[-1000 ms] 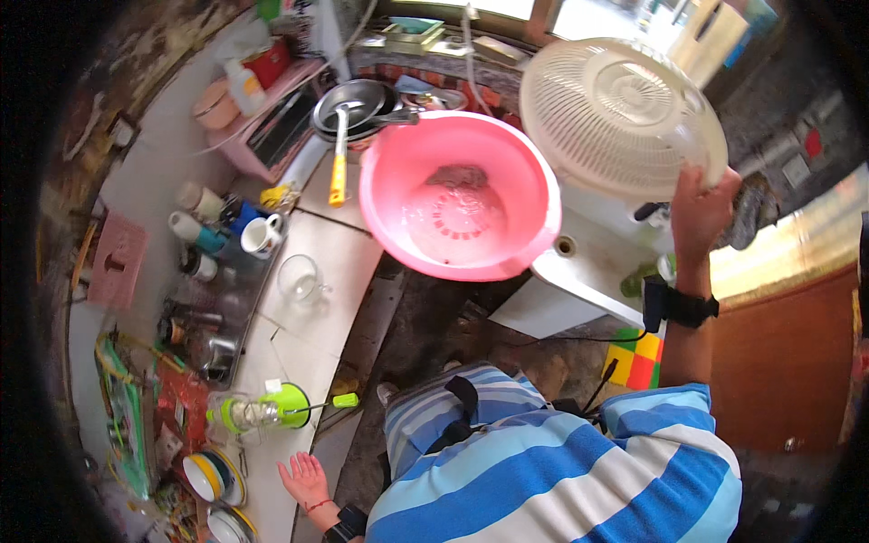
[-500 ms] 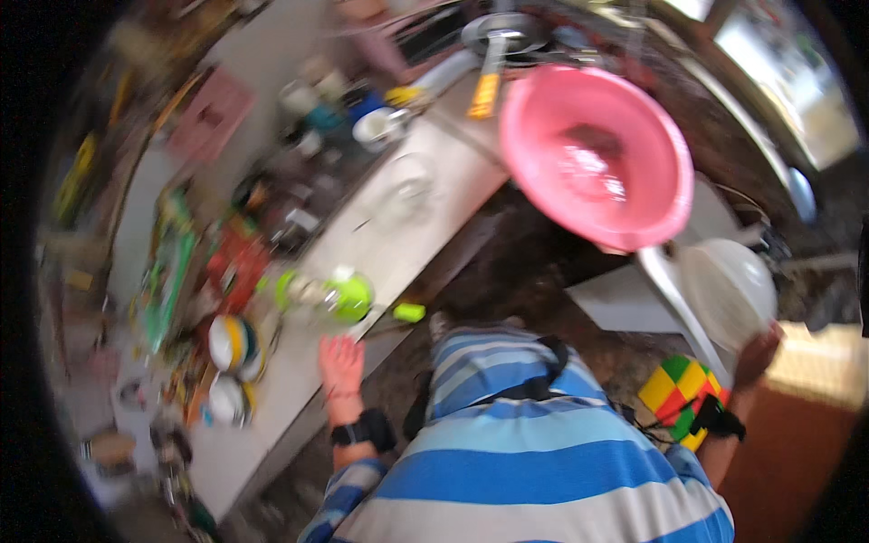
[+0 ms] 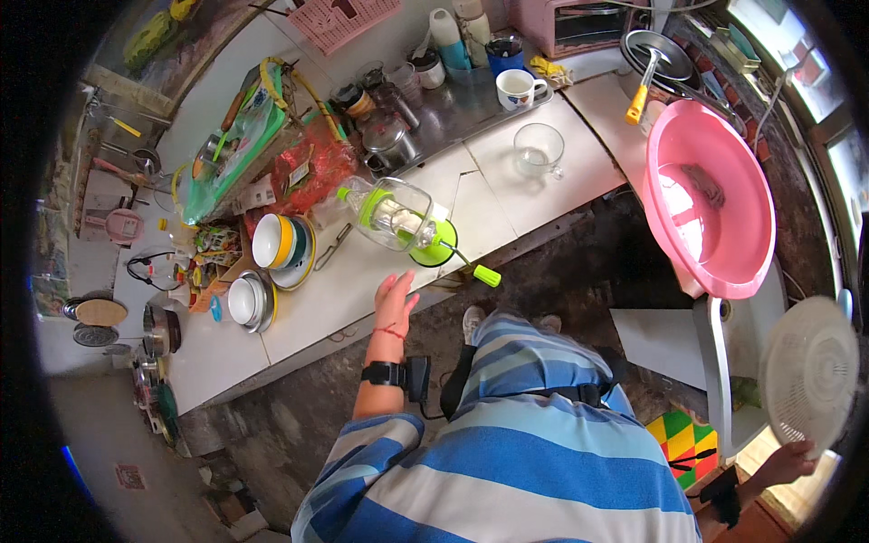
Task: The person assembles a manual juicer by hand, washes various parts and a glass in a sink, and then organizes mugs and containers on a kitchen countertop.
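My right hand (image 3: 787, 462) is closed on the lower rim of a translucent white plastic colander (image 3: 810, 376), lifted at the far right with its perforated side showing. With fingers stretched out, my left hand (image 3: 396, 303) holds nothing at the front edge of the white tiled counter (image 3: 312, 326). Nearest to it stands a clear and lime-green hand-cranked kitchen device (image 3: 398, 217), its green crank handle (image 3: 486, 275) sticking out past the counter edge. To the right of the device is a clear glass mug (image 3: 539, 151).
A pink basin (image 3: 715, 199) with some water is at the right, near a pan (image 3: 659, 56). Stacked bowls (image 3: 269, 242) stand on the counter's left part. A metal tray (image 3: 448, 118) carries cups and a pot at the back. Below, a white panel (image 3: 665, 339) juts over the dark floor.
The view has swung left and steadied from a blur. My right hand still grips the colander, now tilted more upright. My left hand remains empty by the counter edge.
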`<control>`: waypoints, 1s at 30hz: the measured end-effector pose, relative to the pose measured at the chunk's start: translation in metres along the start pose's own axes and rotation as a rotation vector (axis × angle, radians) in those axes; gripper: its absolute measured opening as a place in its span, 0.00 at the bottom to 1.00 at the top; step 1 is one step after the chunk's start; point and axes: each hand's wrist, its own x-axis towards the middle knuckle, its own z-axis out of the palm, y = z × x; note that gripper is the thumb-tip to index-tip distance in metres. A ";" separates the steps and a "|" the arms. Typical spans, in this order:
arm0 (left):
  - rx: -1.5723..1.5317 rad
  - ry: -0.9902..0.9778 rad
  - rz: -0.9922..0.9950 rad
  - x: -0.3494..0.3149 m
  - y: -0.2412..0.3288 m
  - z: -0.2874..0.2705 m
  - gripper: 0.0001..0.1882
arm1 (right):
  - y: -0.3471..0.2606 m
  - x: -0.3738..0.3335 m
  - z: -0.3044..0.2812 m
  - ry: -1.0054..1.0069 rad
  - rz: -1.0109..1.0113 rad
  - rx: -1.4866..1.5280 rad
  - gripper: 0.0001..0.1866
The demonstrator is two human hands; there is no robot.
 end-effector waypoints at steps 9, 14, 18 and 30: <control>0.775 -0.081 0.642 0.066 0.009 0.019 0.55 | -0.151 -0.062 -0.024 -0.362 -0.459 0.399 0.17; 0.939 -0.313 0.800 0.081 0.011 0.029 0.50 | -0.264 -0.125 -0.032 -0.743 -0.701 0.600 0.11; 0.876 -0.405 0.832 0.088 0.006 0.031 0.48 | -0.303 -0.161 -0.025 -0.873 -0.691 0.624 0.12; 0.675 -0.448 1.045 0.080 0.016 0.018 0.39 | -0.345 -0.214 0.012 -0.849 -0.769 0.673 0.19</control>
